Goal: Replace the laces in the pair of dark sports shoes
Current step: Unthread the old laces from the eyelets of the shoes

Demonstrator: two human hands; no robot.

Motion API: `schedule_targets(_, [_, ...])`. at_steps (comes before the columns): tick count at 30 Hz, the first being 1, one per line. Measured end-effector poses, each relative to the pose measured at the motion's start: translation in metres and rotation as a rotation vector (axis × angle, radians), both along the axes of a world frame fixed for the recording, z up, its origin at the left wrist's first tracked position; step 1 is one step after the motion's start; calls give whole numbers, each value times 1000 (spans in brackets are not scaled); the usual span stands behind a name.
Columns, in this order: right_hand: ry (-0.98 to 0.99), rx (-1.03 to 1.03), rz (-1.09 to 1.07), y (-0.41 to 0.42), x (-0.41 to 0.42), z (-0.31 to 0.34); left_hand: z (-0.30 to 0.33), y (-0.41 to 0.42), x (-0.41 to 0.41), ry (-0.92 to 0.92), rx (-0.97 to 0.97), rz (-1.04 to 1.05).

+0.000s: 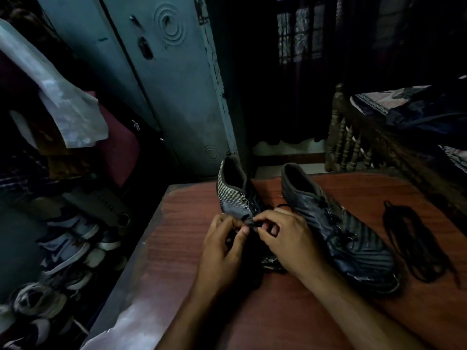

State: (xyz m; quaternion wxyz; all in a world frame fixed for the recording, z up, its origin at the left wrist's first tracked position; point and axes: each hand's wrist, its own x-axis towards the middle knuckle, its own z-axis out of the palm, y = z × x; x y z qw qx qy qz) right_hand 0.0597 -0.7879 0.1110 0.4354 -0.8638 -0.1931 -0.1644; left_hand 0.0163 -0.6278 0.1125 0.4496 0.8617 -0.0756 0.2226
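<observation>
Laces are the awkward part of this job: thin, limp cord that flops wherever it is let go, so I judge the sensible place to take one is right at its stiff tip, pinched between thumb and forefinger, with the other hand steadying the shoe at the eyelet row. That is roughly what shows at the centre of the frame. The left hand (pixel 222 245) and the right hand (pixel 283 238) meet over the front of the left shoe (pixel 236 198), fingers curled in close; both seem to pinch a dark lace (pixel 255 224) near the lower eyelets, though the light is too dim to tell exactly how the cord runs or which hand has the tip. The shoes themselves should be light and soft in the upper, stiffer at the sole, and easy to shift on the smooth reddish table (pixel 177 248). The left shoe has a grey, finely striped side and a dark open collar facing the top of the frame. The right shoe (pixel 348 233), just right of centre, is dark with wavy ridges and appears laced already. At the right edge of the frame a loose bundle of dark laces (pixel 414 243) lies on the table, apart from both shoes.
</observation>
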Motion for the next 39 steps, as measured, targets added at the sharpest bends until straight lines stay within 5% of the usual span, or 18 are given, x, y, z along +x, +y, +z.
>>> schedule_targets(15, [151, 234, 238, -8, -11, 11, -8, -10, -4, 20, 8, 23])
schedule_targets(20, [164, 221, 361, -14, -8, 13, 6, -3, 9, 322, -209, -1])
schedule_targets(22, [154, 143, 400, -11, -9, 12, 17, 0, 16, 395, -150, 5])
schedule_targets(25, [156, 124, 441, -8, -12, 11, 20, -6, 10, 330, -84, 114])
schedule_targets(29, [199, 279, 356, -4, -12, 11, -1, -16, -20, 218, -251, 154])
schedule_targets(34, [265, 251, 229, -2, -10, 8, -12, -26, -43, 109, -455, 44])
schedule_targets(39, [231, 197, 195, -4, -9, 7, 0, -30, -51, -17, -379, -98])
